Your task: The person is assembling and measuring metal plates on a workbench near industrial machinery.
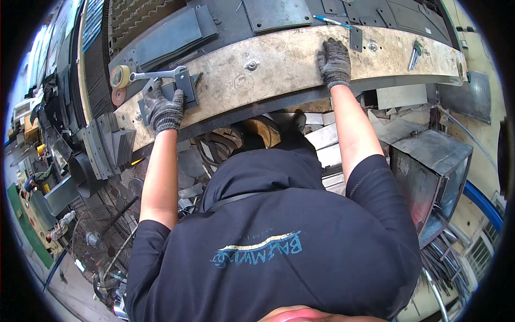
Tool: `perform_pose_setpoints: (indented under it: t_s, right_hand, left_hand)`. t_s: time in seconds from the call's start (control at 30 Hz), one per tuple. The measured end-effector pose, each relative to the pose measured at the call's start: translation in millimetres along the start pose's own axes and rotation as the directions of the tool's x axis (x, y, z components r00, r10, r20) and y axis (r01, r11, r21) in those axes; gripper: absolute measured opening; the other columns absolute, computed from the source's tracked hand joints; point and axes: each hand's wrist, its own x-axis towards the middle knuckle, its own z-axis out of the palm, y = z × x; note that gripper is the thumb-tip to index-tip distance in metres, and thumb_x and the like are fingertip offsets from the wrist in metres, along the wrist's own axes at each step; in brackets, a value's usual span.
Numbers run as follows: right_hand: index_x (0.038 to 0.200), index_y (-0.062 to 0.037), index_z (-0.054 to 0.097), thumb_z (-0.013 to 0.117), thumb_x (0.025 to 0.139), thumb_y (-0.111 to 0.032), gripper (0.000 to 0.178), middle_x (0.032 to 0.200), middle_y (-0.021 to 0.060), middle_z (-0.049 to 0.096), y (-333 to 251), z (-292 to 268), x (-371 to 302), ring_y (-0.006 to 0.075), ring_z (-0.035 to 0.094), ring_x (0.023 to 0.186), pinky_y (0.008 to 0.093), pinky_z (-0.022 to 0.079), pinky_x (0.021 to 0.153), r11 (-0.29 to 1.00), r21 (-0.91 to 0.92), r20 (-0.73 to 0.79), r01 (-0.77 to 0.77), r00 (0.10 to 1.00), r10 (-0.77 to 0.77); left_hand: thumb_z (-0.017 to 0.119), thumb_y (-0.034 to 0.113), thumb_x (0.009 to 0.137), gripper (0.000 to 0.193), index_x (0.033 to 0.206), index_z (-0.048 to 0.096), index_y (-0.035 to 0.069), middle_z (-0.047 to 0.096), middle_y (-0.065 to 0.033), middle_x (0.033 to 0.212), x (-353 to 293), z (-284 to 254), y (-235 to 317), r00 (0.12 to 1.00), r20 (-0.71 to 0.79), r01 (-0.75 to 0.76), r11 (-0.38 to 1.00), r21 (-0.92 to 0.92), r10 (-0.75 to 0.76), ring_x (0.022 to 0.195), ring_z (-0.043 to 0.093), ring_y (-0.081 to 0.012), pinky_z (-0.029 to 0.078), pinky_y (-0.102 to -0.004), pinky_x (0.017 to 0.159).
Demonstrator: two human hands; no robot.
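Note:
My left hand (162,109), in a grey knit glove, lies over small dark metal plates (186,88) on the worn pale bench bar. Its thumb and fingers are apart; part of the plates is hidden beneath it. Just beyond that hand lies a combination wrench (155,74). My right hand (335,63), gloved alike, rests flat on the bar (289,56) with its fingers stretched forward, holding nothing. Near its fingertips are a small dark plate with a hole (355,39) and a blue-and-white pen (331,21).
A tape roll (119,77) and a pinkish disc (118,96) sit at the bar's left end. Keys (414,55) lie at the right. Larger flat plates (276,15) lie behind the bar. A sheet-metal box (429,161) stands at lower right, a fan (102,236) at lower left.

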Motion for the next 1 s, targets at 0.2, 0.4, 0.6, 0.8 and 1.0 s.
perform_pose_setpoints:
  t_s: [0.2, 0.4, 0.6, 0.8, 1.0]
  right_hand:
    - [0.133, -0.0085, 0.068, 0.059, 0.096, -0.043, 0.051, 0.146, 0.0165, 0.06, 9, 3, -4, 0.0392, 0.05, 0.139, 0.0497, 0.032, 0.122, 0.999, -0.017, 0.016, 0.039, 0.999, -0.039]
    - [0.128, -0.0106, 0.07, 0.06, 0.092, -0.042, 0.049, 0.144, 0.0164, 0.061, 11, 10, -3, 0.0395, 0.049, 0.139, 0.0538, 0.031, 0.121, 0.999, 0.005, -0.046, 0.037, 0.998, -0.037]
    - [0.129, -0.0114, 0.07, 0.06, 0.093, -0.043, 0.049, 0.144, 0.0164, 0.061, 9, 9, 0, 0.0392, 0.049, 0.139, 0.0548, 0.03, 0.121, 0.998, 0.05, -0.043, 0.029, 0.999, -0.027]
    - [0.131, -0.0104, 0.069, 0.057, 0.094, -0.044, 0.051, 0.147, 0.0167, 0.06, 12, 11, -4, 0.0386, 0.048, 0.14, 0.0546, 0.027, 0.122, 0.999, -0.007, -0.024, 0.042, 0.999, -0.042]
    - [0.132, -0.01, 0.068, 0.056, 0.095, -0.042, 0.051, 0.148, 0.0166, 0.059, 14, 16, -6, 0.0392, 0.048, 0.141, 0.0544, 0.029, 0.122, 0.996, -0.059, -0.02, 0.073, 0.997, -0.074]
  left_hand:
    - [0.074, 0.053, 0.079, 0.081, 0.149, 0.053, 0.018, 0.051, -0.0198, 0.151, 0, -8, 10, 0.998, 0.052, 0.044, 0.998, -0.033, -0.043, 0.142, 0.046, -0.039, 0.035, -0.0478, 0.12]
    - [0.077, 0.046, 0.08, 0.071, 0.145, 0.06, 0.022, 0.059, -0.0218, 0.141, 4, 2, 14, 0.996, -0.006, 0.089, 0.994, -0.058, -0.09, 0.134, 0.054, -0.0383, 0.04, -0.0472, 0.116]
    - [0.08, 0.042, 0.081, 0.067, 0.142, 0.06, 0.024, 0.059, -0.0228, 0.137, 6, 12, 8, 0.992, 0.018, 0.123, 0.983, -0.137, -0.121, 0.131, 0.056, -0.0403, 0.044, -0.0495, 0.112]
    - [0.082, 0.041, 0.08, 0.068, 0.142, 0.061, 0.024, 0.063, -0.0193, 0.136, 4, -5, 27, 0.993, 0.033, 0.12, 0.983, -0.138, -0.116, 0.127, 0.06, -0.0372, 0.045, -0.049, 0.111]
    - [0.077, 0.053, 0.081, 0.069, 0.143, 0.061, 0.029, 0.057, -0.0161, 0.145, 1, -11, 23, 0.985, 0.069, 0.159, 0.986, -0.041, -0.156, 0.137, 0.052, -0.0345, 0.039, -0.0484, 0.117]
